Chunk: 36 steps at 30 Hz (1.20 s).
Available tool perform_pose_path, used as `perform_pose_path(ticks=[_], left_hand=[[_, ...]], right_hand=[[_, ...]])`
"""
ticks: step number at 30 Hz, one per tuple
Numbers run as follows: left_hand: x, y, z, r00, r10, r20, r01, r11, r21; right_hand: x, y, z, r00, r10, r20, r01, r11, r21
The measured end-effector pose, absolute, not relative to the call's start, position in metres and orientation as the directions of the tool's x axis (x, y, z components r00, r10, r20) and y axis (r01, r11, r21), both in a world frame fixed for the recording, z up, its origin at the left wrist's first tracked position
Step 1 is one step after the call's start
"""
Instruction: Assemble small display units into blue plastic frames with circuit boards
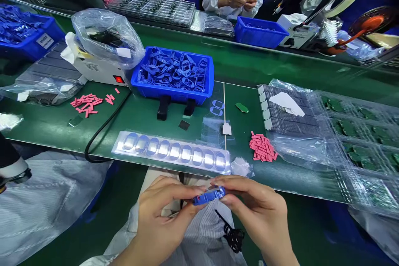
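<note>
A small blue plastic case [208, 196] is held edge-on between my two hands, above my lap and just short of the bench edge. My left hand [165, 208] pinches its left end between thumb and fingers. At the right end, my right hand [257, 208] grips it the same way. Some red shows on the left part of the case's side; its far face is hidden. Beyond my hands lies a clear sheet of oval stickers [175, 152] in a row. A crumpled piece of clear film [242, 167] sits to its right.
A blue bin [210, 75] of blue plastic frames stands mid-bench, left of a green circuit board [242, 107]. Pink strips [262, 148] lie beside stacked grey parts [293, 110]. Clear trays of boards [358, 133] fill the right. Across the bench, a co-worker's hands [241, 0] are busy.
</note>
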State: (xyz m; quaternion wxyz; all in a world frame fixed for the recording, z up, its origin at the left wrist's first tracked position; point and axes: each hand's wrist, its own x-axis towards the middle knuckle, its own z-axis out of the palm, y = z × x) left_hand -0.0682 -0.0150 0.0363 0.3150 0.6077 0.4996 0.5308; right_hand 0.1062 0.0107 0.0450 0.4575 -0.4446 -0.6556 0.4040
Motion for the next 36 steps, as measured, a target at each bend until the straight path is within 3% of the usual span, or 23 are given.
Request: perform_pose_path(ticks=[3, 7, 12, 20, 25, 28, 36], left_hand=[[-0.066, -0.015, 0.039, -0.062, 0.960, 0.274, 0.228, -0.254, 0.940], [-0.065, -0.014, 0.043, -0.027, 0.973, 0.230, 0.179, -0.222, 0.959], [-0.067, -0.011, 0.039, 0.057, 0.996, 0.069, 0.091, -0.074, 0.993], [-0.057, -0.015, 0.034, -0.073, 0.995, 0.068, -0.032, -0.070, 0.997], [-0.055, -0.014, 0.035, -0.092, 0.985, 0.144, 0.018, -0.143, 0.990], [-0.056, -0.011, 0.031, -0.107, 0.987, 0.115, 0.005, -0.116, 0.993], [-0.048, -0.012, 0.025, -0.192, 0.976, 0.098, -0.071, -0.113, 0.991]], right_hand=[[0.110, 0.008, 0.043, -0.260, 0.926, 0.274, 0.174, 0.324, -0.930], [0.112, 0.002, 0.038, -0.239, 0.904, 0.355, 0.146, 0.394, -0.907], [0.114, 0.000, 0.034, -0.235, 0.926, 0.295, 0.200, 0.343, -0.918], [0.113, 0.002, 0.036, -0.295, 0.924, 0.244, 0.185, 0.306, -0.934], [0.111, 0.000, 0.038, -0.265, 0.937, 0.227, 0.147, 0.272, -0.951], [0.108, 0.000, 0.036, -0.245, 0.951, 0.187, 0.181, 0.234, -0.955], [0.091, 0.000, 0.021, -0.093, 0.899, 0.427, 0.358, 0.431, -0.828]])
